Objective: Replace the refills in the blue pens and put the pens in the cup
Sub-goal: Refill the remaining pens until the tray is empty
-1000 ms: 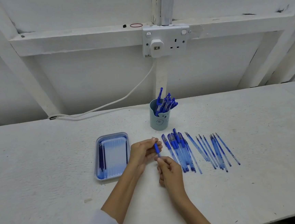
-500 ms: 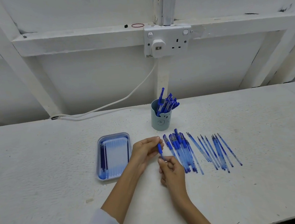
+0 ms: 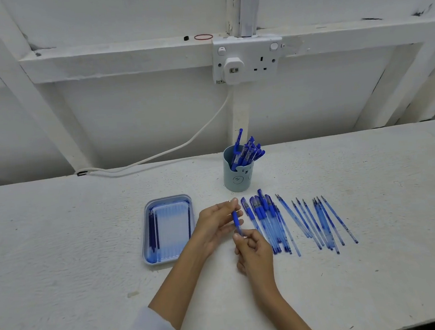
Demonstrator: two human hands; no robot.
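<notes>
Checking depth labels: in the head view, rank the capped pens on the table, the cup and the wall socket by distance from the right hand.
1. Capped pens: on the table, just right of the right hand.
2. Cup: farther back on the table.
3. Wall socket: on the wall behind.

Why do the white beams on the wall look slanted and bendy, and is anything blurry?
Head view: the wide-angle lens splays the wall beams toward the edges. Head view: soft, even light leaves only a faint shadow by the cup. Head view: the pen between the left hand and right hand looks slightly smeared.
</notes>
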